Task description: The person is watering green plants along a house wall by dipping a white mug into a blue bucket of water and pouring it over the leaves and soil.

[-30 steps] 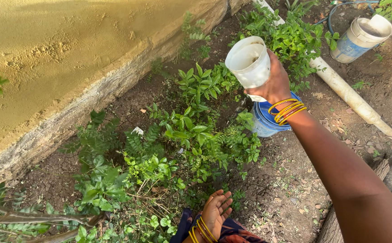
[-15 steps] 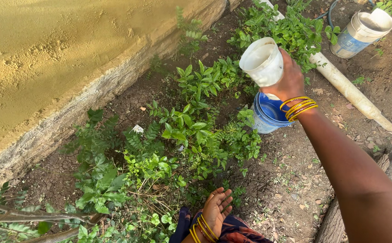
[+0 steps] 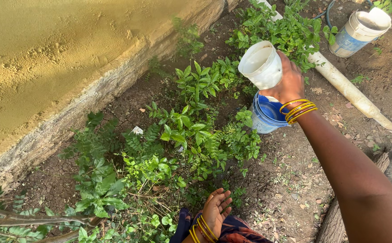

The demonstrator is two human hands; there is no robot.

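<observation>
My right hand (image 3: 289,81), with yellow bangles at the wrist, grips a white plastic cup (image 3: 261,64) tilted toward the left, its mouth facing the green plants (image 3: 191,121). The cup hangs just above a blue bucket (image 3: 265,116) standing on the soil. My left hand (image 3: 216,210), also wearing bangles, rests low at the bottom edge with fingers spread and nothing in it, near the leaves.
A yellow plastered wall (image 3: 61,49) with a rough stone base runs along the left. A pale pipe (image 3: 353,94) lies diagonally on the dirt at right. A white bucket (image 3: 360,31) stands at the top right. A tree trunk (image 3: 385,166) rises at lower right.
My right hand carried the cup slightly to the right and stays above the blue bucket. The left hand has barely moved.
</observation>
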